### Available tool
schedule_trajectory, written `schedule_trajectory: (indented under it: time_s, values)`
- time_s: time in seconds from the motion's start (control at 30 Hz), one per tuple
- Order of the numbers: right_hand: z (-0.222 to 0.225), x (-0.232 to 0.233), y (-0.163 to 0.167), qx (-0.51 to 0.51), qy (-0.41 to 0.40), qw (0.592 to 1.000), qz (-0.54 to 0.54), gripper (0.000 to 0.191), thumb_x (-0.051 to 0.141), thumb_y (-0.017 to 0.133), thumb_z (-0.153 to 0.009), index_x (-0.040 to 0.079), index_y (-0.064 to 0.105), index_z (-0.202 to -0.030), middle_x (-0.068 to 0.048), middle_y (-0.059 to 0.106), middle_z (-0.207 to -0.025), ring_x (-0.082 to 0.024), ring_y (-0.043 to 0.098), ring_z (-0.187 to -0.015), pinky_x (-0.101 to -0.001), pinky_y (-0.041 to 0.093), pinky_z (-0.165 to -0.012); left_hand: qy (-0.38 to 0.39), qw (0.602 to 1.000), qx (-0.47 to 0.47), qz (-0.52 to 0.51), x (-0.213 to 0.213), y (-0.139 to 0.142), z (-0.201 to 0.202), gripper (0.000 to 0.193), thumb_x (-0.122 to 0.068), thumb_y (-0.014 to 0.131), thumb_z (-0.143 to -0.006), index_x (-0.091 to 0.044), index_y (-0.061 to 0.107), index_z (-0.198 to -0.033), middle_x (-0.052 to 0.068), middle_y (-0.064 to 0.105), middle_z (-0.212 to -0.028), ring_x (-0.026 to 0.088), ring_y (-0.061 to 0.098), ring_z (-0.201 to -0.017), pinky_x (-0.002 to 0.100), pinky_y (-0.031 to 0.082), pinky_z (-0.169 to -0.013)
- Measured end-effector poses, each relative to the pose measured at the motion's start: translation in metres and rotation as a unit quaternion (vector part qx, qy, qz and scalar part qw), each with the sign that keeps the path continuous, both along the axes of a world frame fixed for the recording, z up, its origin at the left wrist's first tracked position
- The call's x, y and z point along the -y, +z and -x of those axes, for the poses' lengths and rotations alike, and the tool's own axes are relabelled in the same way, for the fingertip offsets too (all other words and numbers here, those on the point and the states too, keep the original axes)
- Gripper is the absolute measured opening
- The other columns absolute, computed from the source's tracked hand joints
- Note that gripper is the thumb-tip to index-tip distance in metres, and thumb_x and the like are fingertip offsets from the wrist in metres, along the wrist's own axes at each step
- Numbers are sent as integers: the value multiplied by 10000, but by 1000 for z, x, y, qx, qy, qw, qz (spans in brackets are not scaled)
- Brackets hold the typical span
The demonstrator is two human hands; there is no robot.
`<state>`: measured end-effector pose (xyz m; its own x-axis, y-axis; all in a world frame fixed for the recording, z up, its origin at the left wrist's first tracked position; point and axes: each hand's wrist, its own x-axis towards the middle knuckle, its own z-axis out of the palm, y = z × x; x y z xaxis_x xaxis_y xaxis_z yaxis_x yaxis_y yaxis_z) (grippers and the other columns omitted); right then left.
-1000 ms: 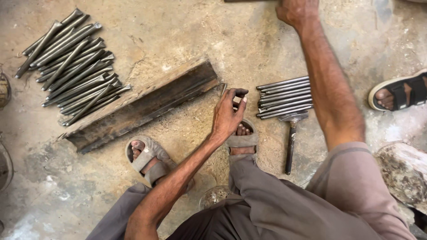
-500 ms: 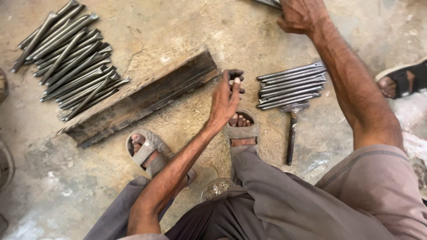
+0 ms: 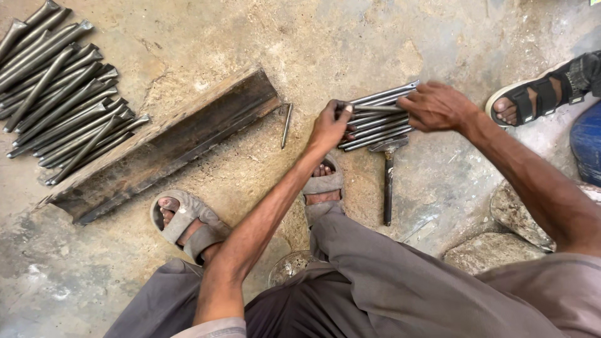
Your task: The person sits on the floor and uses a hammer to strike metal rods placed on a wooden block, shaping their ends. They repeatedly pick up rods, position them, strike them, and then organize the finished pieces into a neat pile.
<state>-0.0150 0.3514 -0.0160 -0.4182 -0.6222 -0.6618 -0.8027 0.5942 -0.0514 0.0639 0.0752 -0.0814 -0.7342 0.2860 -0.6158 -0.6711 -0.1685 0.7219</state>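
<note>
Head view: both hands' grips close on one steel rod [image 3: 375, 107], left hand [image 3: 330, 127] at its end, right hand [image 3: 438, 106] mid-length, just above the rod row [image 3: 375, 128].

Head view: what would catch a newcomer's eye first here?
Both hands meet at centre right: the left hand and right hand grip one rod above a small rod stack, a hammer just below. A rusty angle iron lies diagonally at left, beside a big rod pile in the top-left corner.
</note>
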Motion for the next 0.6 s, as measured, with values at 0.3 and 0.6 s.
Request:
schedule_trajectory:
  time_s: [0.3,0.6]
  values:
    - [13,40,11,-99,92,991,-18,344,399,591,-856,188,554,-1125,-34,660,-1129,-200,631,-1031,-376,528,-861,-204,788,-327,480,-4,4,9,309,-226,702,-949,-114,653,-1232,108,604,-1015,213,670,-783,338,593,-550]
    - [93,105,14,-37,-98,994,-18,332,410,545,-1019,97,651,-1047,-91,663,-714,-188,577,-582,-354,505,-530,-235,758,-406,453,-2,-6,22,375,-340,682,-936,-147,665,-1257,78,620,-1017,206,663,-840,297,602,-556]
